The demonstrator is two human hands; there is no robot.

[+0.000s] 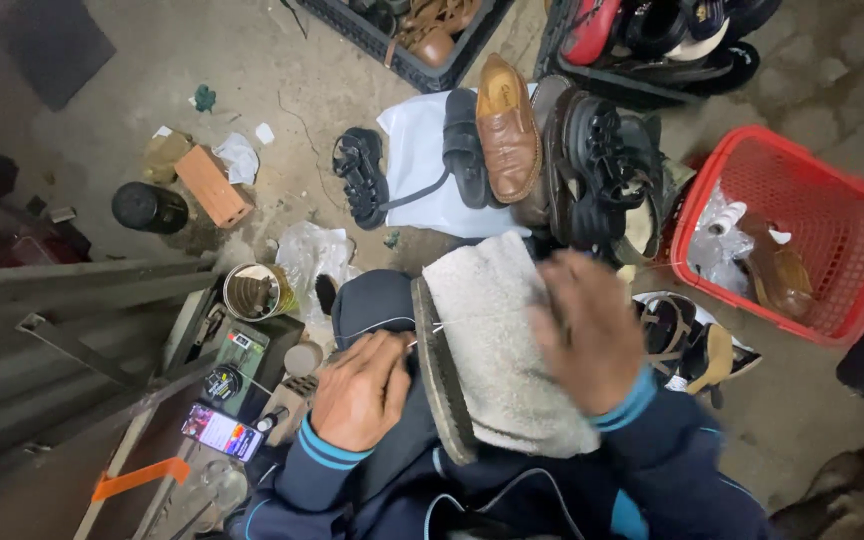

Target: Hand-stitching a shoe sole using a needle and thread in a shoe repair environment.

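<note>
Nearest the camera, dark blue sleeves with light blue cuffs frame a fleece-lined slipper (497,340) lying across the person's lap, its dark sole edge turned to the left and its pale lining facing up. The left hand (360,390) is closed against the sole edge, its grip pinched together on something small, which appears to be a needle, though it is too small to confirm. A thin white thread (382,325) runs from that point across the knee. The right hand (592,335) lies over the lining, motion-blurred; whether its fingers clamp the slipper or only press on it cannot be told.

Risks, as judged: the thread is slack over the knee and could snag on the sole edge. The pinching fingers sit right at the stitch line, so a slip could prick them. The slipper rests on the lap alone, so a hard pull may twist it off.

Room is tight. Ahead on the floor lie a brown leather shoe (508,128) and black sandals (602,165), with a red plastic basket (832,215) to the right. To the left stand an open tin can (252,292) and a lit smartphone (222,432), close by the left elbow. Open floor shows only farther off at upper left.
</note>
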